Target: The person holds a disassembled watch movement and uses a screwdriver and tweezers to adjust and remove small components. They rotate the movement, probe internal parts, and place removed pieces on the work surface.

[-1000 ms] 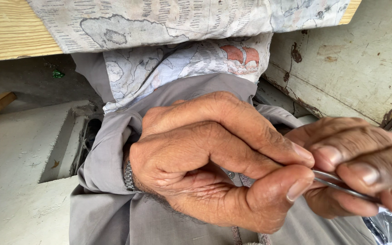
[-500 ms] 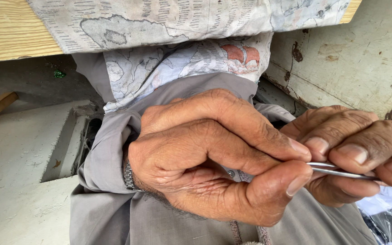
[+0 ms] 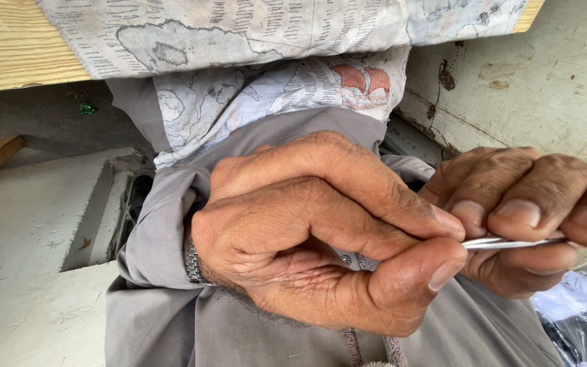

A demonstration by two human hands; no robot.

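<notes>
Head view | left hand (image 3: 321, 238), right hand (image 3: 531, 217) fingers both pinch metal tweezers (image 3: 504, 242) | axis level, left-right

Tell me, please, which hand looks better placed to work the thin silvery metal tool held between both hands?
Probably the right hand: its fingers wrap the thin silvery metal tool along its length in a fuller grip. The left hand only pinches the tool's end between thumb and forefinger, likely steadying it.

A metal link watch band (image 3: 192, 264) is worn at the left wrist, at nine o'clock of the hand; loose grey cloth garment (image 3: 171, 319) is worn beneath.
</notes>
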